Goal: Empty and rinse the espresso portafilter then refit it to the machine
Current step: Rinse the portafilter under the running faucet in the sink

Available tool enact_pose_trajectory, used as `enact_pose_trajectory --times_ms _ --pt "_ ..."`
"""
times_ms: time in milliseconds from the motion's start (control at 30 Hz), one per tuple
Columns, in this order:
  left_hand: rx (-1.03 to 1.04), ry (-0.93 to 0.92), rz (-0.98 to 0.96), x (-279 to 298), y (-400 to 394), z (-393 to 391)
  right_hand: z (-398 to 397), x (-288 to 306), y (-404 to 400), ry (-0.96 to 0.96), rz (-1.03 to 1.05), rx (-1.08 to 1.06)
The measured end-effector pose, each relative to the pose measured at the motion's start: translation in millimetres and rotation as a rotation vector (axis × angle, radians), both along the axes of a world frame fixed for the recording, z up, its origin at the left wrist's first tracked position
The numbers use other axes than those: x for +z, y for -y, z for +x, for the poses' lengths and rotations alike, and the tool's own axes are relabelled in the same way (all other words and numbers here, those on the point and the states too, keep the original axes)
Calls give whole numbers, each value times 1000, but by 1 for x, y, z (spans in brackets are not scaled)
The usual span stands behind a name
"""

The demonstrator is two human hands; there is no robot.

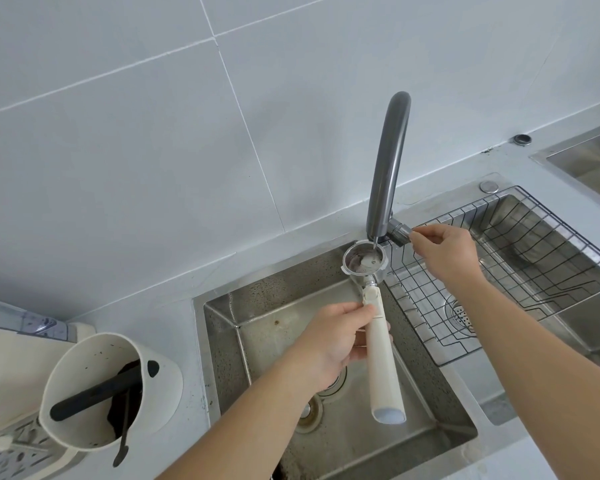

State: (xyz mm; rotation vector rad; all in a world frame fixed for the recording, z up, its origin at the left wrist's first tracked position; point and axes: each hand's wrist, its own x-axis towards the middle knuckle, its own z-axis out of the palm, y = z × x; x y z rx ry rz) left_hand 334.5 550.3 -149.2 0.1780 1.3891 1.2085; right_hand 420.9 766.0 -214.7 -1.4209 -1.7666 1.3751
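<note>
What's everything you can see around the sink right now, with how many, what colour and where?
portafilter: one, steel basket with cream handle, held over the left sink under the spout
faucet: one, dark grey, at the wall between the basins, thin stream running
left sink: one, steel, centre
right sink: one, steel, to the right
wire rack: one, dark wire, set in the right sink
knock box: one, cream with black bar, coffee grounds inside, lower left
spoon: one, dark, leaning in the knock box
hands: left hand grips the portafilter handle; right hand on the faucet lever
</note>
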Motion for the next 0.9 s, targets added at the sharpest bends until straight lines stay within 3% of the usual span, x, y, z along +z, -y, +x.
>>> enact_pose_trajectory --times_ms 167,400,467,900 --pt "51 111 -79 7 -4 -8 -1 2 1 -5 2 5" --pt "-117 -351 -211 -5 4 -16 -1 4 1 8 -9 9" --pt "-133 -404 -196 -8 8 -18 -2 4 1 7 -9 8" --pt "-10 -138 -50 -14 5 3 -3 2 1 11 -3 -11"
